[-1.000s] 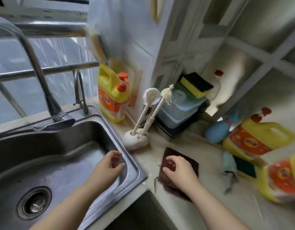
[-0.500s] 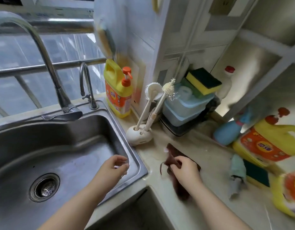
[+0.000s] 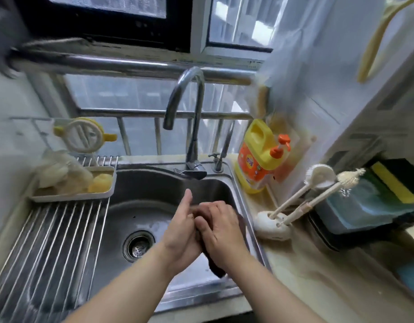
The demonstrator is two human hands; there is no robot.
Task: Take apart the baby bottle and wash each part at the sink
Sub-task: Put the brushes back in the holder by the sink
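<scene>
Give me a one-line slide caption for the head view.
Both hands, left hand and right hand, hold a dark brown cloth over the steel sink, faucet not running.

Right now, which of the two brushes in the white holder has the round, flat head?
The left brush: its head is a broad white disc; the right brush ends in a narrow bristly tip.

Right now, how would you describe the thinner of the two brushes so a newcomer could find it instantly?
Start at the steel sink and move right onto the counter, past the yellow detergent jug. A white egg-shaped holder stands there with two long-handled brushes. The thin brush is the right one: a narrow bristly tip, not a round white head.
</scene>
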